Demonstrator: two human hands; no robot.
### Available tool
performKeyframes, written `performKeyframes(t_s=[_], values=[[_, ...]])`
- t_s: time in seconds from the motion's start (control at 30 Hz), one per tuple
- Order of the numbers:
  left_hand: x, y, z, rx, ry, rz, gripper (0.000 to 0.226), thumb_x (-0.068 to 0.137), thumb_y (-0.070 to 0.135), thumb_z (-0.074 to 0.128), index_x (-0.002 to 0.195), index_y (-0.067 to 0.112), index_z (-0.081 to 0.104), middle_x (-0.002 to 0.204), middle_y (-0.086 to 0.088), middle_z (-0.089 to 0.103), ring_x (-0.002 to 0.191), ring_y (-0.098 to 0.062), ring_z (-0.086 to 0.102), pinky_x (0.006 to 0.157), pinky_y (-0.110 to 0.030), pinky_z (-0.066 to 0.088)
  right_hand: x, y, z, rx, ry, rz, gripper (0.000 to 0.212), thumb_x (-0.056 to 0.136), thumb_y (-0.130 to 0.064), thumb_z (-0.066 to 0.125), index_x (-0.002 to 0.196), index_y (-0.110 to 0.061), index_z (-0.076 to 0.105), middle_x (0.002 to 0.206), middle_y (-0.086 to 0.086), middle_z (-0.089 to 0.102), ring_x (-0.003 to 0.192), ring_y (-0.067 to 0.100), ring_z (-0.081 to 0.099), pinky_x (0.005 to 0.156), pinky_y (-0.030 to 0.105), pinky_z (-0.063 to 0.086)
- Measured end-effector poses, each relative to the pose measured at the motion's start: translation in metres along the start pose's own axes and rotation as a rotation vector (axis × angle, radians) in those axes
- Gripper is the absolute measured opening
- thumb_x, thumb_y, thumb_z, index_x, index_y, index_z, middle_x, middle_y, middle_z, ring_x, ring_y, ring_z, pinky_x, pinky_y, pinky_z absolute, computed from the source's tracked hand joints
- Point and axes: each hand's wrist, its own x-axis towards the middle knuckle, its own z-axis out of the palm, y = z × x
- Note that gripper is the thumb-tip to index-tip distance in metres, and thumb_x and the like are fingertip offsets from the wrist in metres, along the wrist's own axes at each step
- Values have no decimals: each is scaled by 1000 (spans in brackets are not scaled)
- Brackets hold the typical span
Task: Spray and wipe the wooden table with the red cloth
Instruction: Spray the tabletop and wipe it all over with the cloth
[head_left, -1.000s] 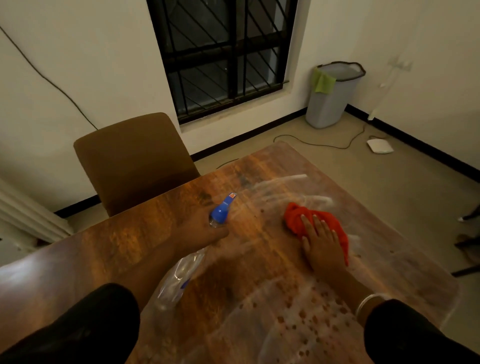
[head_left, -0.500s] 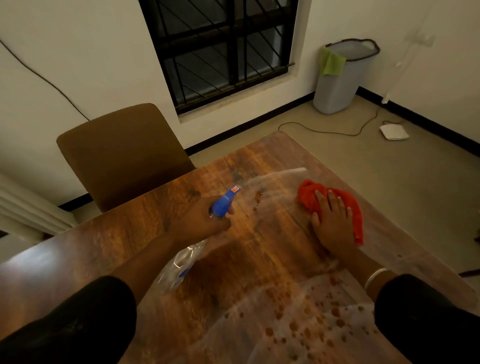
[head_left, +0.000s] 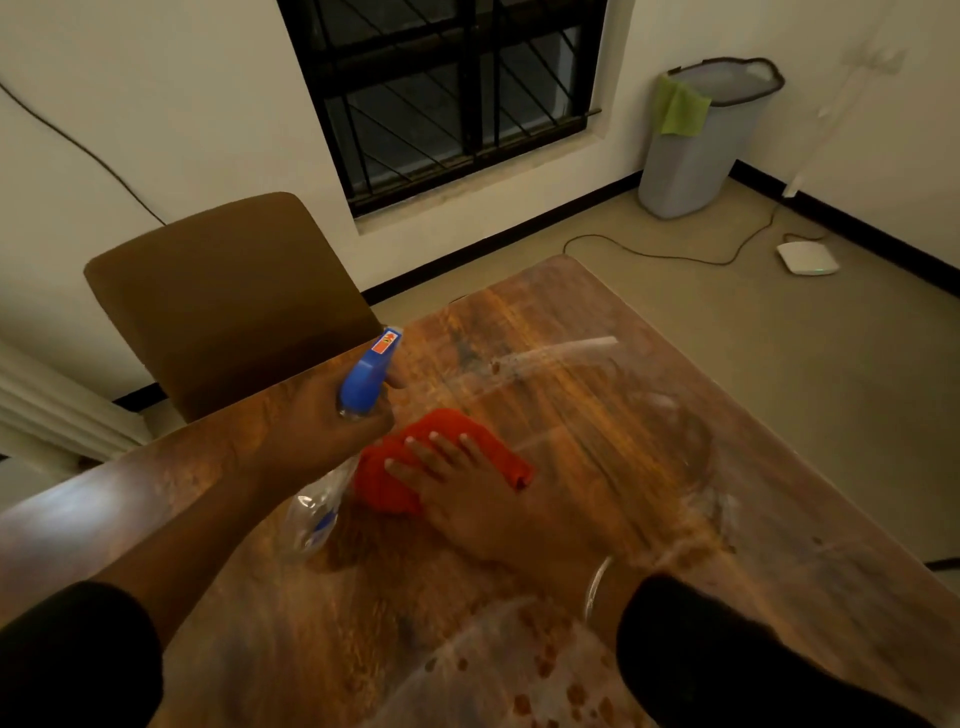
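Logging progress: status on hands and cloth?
Left hand grips spray bottle. Right hand flat on red cloth, wiping table. Nothing blocking.

Your left hand (head_left: 317, 415) is curled in a closed grip, raised above the surface, its forearm reaching in from the near left in a dark sleeve. Your right hand (head_left: 462, 488) lies flat, palm down, fingers (head_left: 447, 452) spread toward the far side, a bangle at the wrist.

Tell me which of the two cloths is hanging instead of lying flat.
The green cloth, draped over the grey bin's rim; the red cloth lies on the table.
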Motion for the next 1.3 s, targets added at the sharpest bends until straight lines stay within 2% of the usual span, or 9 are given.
performKeyframes(t_s=[0.23,0.33,0.43,0.53,0.7,0.9,1.07,1.2,1.3], values=[[9,-7,-5,-65,86,-47,20,93,9,68,97,27,59,94,-14,67,80,-21,67,59,-15,51,-34,209,-95,26,252,746,50,108,-34,31,157,-44,23,170,3,25,156,39,23,122,73,11],[11,-10,-9,-92,91,-59,16,93,10,67,102,22,60,93,-13,67,78,-16,68,60,-13,53,-50,224,-102,53,242,914,59,109,-36,34,165,-39,16,174,6,16,157,41,16,123,70,10],[21,-6,-11,-110,105,-33,22,93,5,66,113,12,61,100,-21,67,90,-32,68,74,-29,57,-24,156,-80,17,231,785,62,108,-34,37,165,-39,15,175,5,11,159,40,10,125,66,9],[35,-2,-3,-113,129,18,27,89,-1,68,95,24,61,78,1,71,68,-4,70,59,-11,55,5,62,-47,45,90,460,60,106,-42,30,164,-42,16,174,3,13,160,40,7,126,65,6],[51,-5,2,-95,159,98,36,88,-2,69,95,33,59,80,0,68,65,-7,66,61,-12,56,22,43,-45,-69,-6,83,58,99,-44,33,157,-38,35,155,5,49,145,36,41,121,63,26],[49,-35,-19,-129,202,115,26,91,2,67,116,2,60,96,-25,68,87,-42,68,83,-50,60,9,219,-106,-82,211,593,60,102,-46,24,160,-31,27,163,12,37,150,35,34,122,62,25],[40,-46,-30,-200,277,153,26,92,5,69,109,23,61,85,-8,70,76,-17,73,74,-26,61,59,203,-98,-9,244,841,58,107,-38,35,164,-34,21,172,11,20,157,43,16,123,70,8],[50,-45,-27,-199,248,129,26,91,5,69,114,13,62,82,-15,70,73,-28,73,72,-32,62,118,84,-58,-39,87,333,70,98,-59,18,164,-36,16,173,5,16,159,39,12,125,68,9],[57,-41,-21,-185,179,110,27,89,10,71,110,24,63,82,-14,70,73,-33,71,69,-32,63,134,11,-22,-61,7,-44,61,102,-55,33,158,-29,35,167,8,32,156,37,25,126,63,12]])
